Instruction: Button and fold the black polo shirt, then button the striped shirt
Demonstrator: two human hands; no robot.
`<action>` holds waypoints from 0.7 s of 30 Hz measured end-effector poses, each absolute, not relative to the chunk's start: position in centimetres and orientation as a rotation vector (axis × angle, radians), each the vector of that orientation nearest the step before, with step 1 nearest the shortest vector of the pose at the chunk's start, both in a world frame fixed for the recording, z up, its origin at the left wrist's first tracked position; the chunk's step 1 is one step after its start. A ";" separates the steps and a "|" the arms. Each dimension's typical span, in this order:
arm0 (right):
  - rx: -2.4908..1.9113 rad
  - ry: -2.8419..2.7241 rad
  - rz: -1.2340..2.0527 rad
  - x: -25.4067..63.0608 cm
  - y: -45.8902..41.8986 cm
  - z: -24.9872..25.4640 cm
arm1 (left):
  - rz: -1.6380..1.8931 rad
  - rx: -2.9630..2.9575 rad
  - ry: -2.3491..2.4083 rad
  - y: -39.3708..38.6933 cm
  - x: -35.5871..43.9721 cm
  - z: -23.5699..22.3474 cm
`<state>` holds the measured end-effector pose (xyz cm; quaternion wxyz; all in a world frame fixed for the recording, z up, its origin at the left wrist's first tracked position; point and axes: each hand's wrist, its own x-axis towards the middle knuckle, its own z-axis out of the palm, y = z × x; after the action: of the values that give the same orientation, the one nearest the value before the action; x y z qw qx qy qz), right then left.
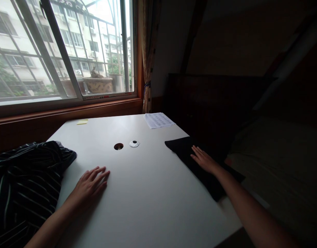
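Note:
My left hand [92,181] lies on the white table [137,199], its fingers spread and holding nothing. To its left is a heap of dark striped cloth [26,182] with thin white lines, piled at the table's left edge. My right hand [203,159] rests flat, fingers stretched out, on a folded black cloth [184,151]. That cloth lies along the right edge of the table, and its far side is lost in shadow. What kind of garment either cloth is, I cannot tell.
A round hole [118,146] and a white ring-shaped cover [134,144] are in the tabletop's middle. Printed sheets [158,120] lie at the far right corner, yellow sticky notes [82,121] at the far left. Behind stand a barred window [78,51] and a curtain [147,62].

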<state>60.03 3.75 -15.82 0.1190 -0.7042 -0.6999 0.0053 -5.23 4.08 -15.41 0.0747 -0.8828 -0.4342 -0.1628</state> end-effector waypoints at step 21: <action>-2.135 -1.682 0.180 64.6 -6.3 -15.8 | -0.441 -2.650 -1.327 4.4 -5.4 -15.9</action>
<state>64.59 -6.33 -15.84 0.2074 -0.7668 -0.6040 0.0648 -5.36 4.35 -15.94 0.0725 -0.8821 -0.4418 -0.1467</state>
